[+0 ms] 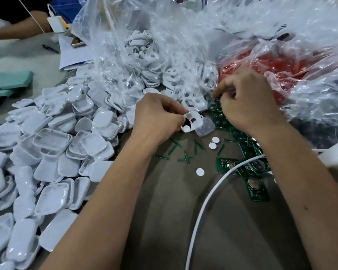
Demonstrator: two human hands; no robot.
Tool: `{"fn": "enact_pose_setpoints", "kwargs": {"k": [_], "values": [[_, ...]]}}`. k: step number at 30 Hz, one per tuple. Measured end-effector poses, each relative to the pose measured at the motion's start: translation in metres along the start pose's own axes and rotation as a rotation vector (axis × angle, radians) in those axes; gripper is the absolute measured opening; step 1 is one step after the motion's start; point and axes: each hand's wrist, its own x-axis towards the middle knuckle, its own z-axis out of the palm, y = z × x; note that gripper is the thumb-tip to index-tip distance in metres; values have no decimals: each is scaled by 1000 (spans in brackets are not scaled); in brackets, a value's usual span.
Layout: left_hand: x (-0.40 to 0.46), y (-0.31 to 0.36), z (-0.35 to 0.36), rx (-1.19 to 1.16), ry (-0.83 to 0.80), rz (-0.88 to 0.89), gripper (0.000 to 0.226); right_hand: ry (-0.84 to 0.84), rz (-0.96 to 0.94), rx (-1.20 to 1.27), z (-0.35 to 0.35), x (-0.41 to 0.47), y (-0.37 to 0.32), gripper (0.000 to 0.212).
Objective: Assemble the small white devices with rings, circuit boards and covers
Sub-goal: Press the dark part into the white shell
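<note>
My left hand grips a small white device shell with round holes above the brown table. A translucent cover lies just to its right. My right hand has its fingers pinched at the mouth of a clear bag, over green circuit boards; what it pinches is hidden. More green circuit boards with coin cells lie to the right. Small white discs and thin green strips are scattered between my arms.
A big heap of white covers fills the left side. Clear plastic bags hold white ring frames; another bag holds red parts. A white cable crosses the table. Another person's arm, a charger and papers lie far left.
</note>
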Motion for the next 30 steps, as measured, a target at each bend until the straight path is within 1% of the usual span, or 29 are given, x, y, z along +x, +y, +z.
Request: {"fn": "enact_pose_setpoints", "kwargs": {"k": [3,5,7,8,10,12,15,16,18,19,20,21,22,23,25,27,30], "values": [[-1,0,0,-2,17,18,24,-116,-88,-16,0,-3,-2,6],[-2,0,1,11,33,28,24,-233,-111,32,-2,-7,-3,21],[-2,0,1,28,55,30,24,-322,-134,37,-5,-9,-4,30],[-2,-1,2,34,64,30,23,-357,-140,11,-6,-10,-5,31],[-1,-1,1,42,68,29,23,-394,-120,12,-8,-9,-5,26],[-1,-1,1,46,55,30,24,-376,-103,58,-11,-7,-5,26],[-1,-1,-1,26,41,22,25,-261,-55,47,-12,-4,2,25],[-1,-1,-1,23,41,21,26,-237,-35,9,-11,-4,3,29],[-1,-1,-1,22,44,21,28,-205,-12,-55,-8,-5,2,48],[0,-1,-1,23,45,21,28,-156,-25,-63,-7,-6,1,51],[0,-1,0,24,44,19,27,-100,-51,-54,-7,-6,-2,48],[0,-1,0,25,44,16,26,-58,-83,-25,-6,-6,-4,40],[1,-2,0,23,44,13,25,-60,-125,21,-5,-6,-5,30],[1,-2,0,24,46,13,23,-105,-177,66,-3,-7,-8,21],[2,-3,0,36,45,21,18,-218,-255,101,3,-11,-14,11],[2,-3,0,47,37,38,14,-257,-286,100,11,-14,-17,9],[2,-3,1,59,45,41,14,-264,-282,132,18,-14,-19,8]]}}
